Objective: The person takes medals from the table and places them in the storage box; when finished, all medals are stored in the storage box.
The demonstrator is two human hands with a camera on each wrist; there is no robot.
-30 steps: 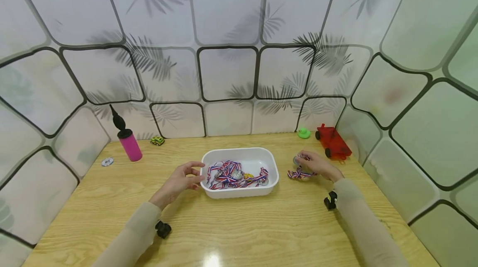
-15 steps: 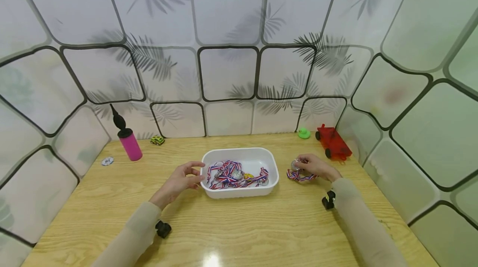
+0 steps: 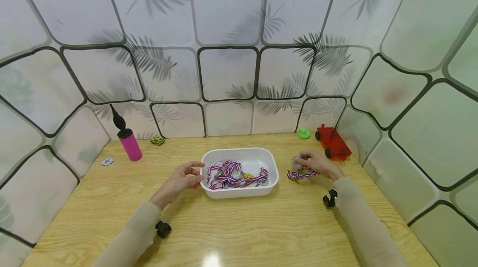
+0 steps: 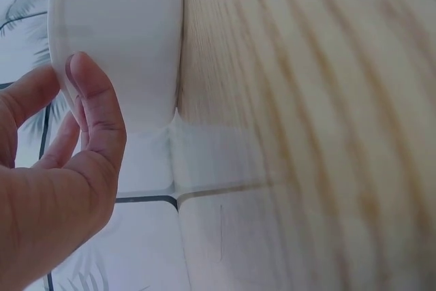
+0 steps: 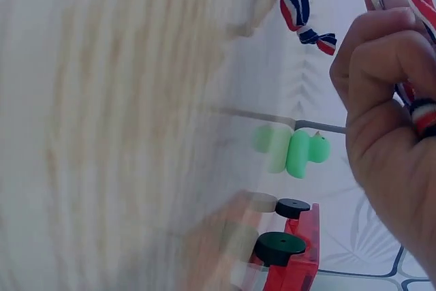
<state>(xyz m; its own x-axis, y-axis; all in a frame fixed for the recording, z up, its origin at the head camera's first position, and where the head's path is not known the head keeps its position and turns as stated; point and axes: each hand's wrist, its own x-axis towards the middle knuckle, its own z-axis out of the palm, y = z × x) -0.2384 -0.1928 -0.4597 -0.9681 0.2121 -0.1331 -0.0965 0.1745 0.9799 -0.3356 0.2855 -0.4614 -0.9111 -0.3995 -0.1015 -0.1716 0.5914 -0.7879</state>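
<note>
A white plastic tub (image 3: pixel 239 193) stands mid-table with several medals (image 3: pixel 237 174) on red, white and blue ribbons heaped toward its left side; one gold piece shows among the silver. My left hand (image 3: pixel 185 178) is at the tub's left end, fingers loosely bent, fingertips against the end wall and rim (image 4: pixel 122 46). To the right of the tub, my right hand (image 3: pixel 317 164) pinches a silver medal (image 3: pixel 296 161) between thumb and fingers. Its striped ribbon (image 3: pixel 298 174) trails beneath the hand; in the right wrist view a knotted ribbon end (image 5: pixel 300 11) hangs beside the fingers.
Behind the right hand sit a green toy duck (image 3: pixel 304 133) and a red toy cart (image 3: pixel 334 142) with black wheels. At the back left are a pink-and-black hand pump (image 3: pixel 130 146), a small yellow-green toy car (image 3: pixel 157 140) and an oval white-and-blue tag (image 3: pixel 107 161). Patterned cloth walls (image 3: pixel 228 72) enclose the table.
The right hand, with the medal, dipped slightly toward the table and rose back a little; the medal's face shows more now. The left hand and tub have stayed put.
</note>
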